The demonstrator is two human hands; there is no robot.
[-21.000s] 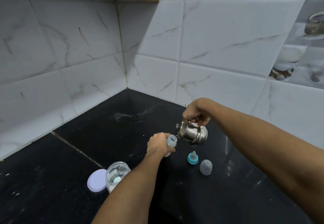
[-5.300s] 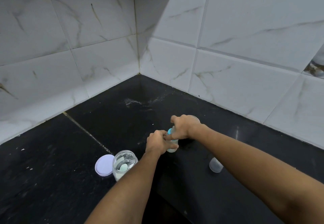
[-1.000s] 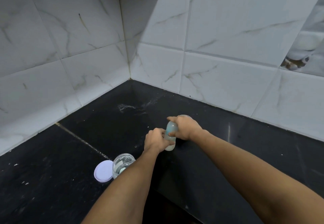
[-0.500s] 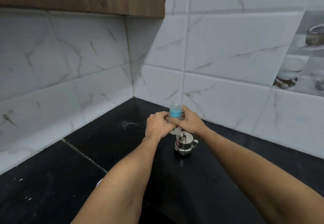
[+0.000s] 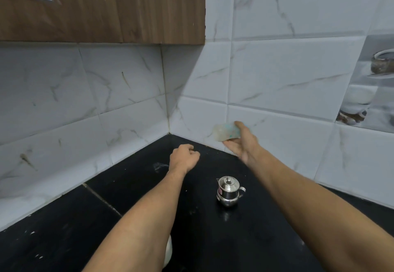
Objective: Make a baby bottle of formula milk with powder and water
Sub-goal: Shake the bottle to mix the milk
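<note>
My right hand (image 5: 242,141) holds the baby bottle (image 5: 223,132) raised in front of the tiled wall. The bottle is blurred by motion, lies roughly sideways and shows pale milky contents with a teal ring. My left hand (image 5: 184,158) hovers over the black counter as a loose fist with nothing in it, to the left of and below the bottle. A small steel pot (image 5: 228,190) with its lid on stands on the counter under my right forearm.
The black stone counter (image 5: 132,188) meets white marble tiles in a corner. A wooden cabinet (image 5: 119,9) hangs above at the left. A white edge (image 5: 168,252), possibly the powder jar, peeks out beside my left forearm at the bottom.
Both hands held the bottle upright half a second ago. Now my left hand has let go and dropped away, and my right hand has swung the bottle up and right, tipped sideways.
</note>
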